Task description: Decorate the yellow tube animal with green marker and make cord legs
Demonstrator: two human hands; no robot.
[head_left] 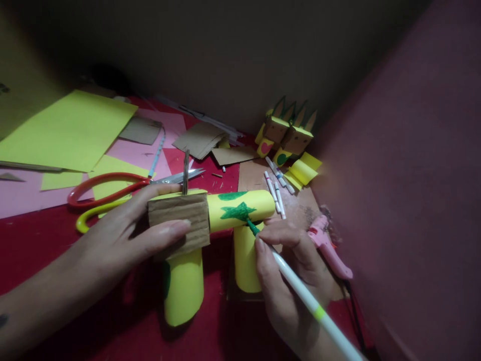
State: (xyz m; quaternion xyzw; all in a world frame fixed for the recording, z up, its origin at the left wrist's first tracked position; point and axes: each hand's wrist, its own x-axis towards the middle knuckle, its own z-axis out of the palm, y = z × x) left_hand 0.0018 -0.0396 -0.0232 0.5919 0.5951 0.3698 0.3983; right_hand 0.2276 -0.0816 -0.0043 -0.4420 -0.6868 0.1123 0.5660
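Tube [261, 203], just six o'clock of centre: inking the star [238, 210], seemingly! Left hand [122, 233] at nine grasps the cardboard [198, 215], right hand [306, 265] at four pinches the pen [296, 283]; next stroke likely wants steadiness.

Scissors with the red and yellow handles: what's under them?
Yellow paper, pink paper and the red surface show around the scissors. The left hand covers part of the yellow handle, so whatever lies beneath there can't be seen.
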